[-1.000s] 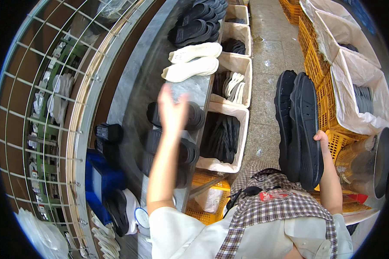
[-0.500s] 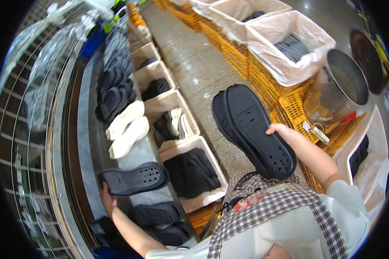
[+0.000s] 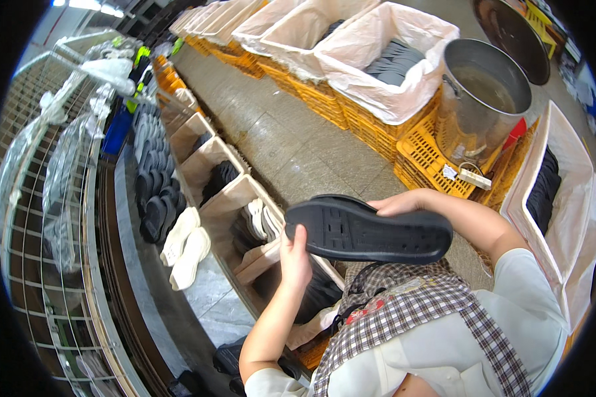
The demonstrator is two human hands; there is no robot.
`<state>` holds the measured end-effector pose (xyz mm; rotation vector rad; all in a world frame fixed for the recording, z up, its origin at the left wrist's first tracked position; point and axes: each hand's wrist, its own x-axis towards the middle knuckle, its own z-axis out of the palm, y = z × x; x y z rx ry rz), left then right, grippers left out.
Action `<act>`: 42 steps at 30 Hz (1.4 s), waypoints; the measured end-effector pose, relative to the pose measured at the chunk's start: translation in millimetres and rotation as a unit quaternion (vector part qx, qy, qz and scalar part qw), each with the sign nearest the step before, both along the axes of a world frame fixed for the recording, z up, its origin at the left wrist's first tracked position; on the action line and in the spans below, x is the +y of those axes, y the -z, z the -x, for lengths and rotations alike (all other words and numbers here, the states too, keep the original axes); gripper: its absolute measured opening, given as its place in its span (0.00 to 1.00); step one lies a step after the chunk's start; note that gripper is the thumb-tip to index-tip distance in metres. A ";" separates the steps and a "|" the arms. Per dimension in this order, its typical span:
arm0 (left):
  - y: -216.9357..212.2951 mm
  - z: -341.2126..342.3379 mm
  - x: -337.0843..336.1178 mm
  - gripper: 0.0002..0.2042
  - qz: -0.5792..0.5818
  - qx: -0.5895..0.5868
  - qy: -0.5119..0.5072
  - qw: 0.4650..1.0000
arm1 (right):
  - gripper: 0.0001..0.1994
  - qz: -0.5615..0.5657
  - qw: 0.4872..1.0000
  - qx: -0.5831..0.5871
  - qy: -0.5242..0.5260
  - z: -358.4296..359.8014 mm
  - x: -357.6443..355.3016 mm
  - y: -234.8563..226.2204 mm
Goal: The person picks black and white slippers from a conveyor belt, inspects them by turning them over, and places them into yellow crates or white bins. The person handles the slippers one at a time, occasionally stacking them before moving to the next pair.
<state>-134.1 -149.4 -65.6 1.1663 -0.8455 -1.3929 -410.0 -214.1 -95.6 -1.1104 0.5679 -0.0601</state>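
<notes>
A black rubber shoe sole (image 3: 367, 229) is held flat in front of my chest, tread side up, with another sole edge showing behind it. My left hand (image 3: 294, 258) grips its left end from below. My right hand (image 3: 404, 202) holds its far edge on the right side. Below it hangs my checked apron (image 3: 410, 311). Both hands are well above the stone workbench (image 3: 139, 264) on my left.
Open cardboard boxes (image 3: 208, 159) with black and white soles line the bench edge. A white pair (image 3: 185, 245) and rows of black shoes lie on the bench. Orange crates with lined bags (image 3: 377, 66), a metal pot (image 3: 483, 99) and a wire rack (image 3: 40, 198) surround the aisle.
My left hand has come off the bench, left the perforated black shoe there and moved up to the sole. The right hand has brought the soles in front of my chest.
</notes>
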 end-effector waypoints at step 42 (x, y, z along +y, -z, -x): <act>8.0 638.4 -313.8 0.32 0.452 -0.651 0.398 0.463 | 0.08 0.305 0.259 0.646 0.650 408.5 253.9 135.8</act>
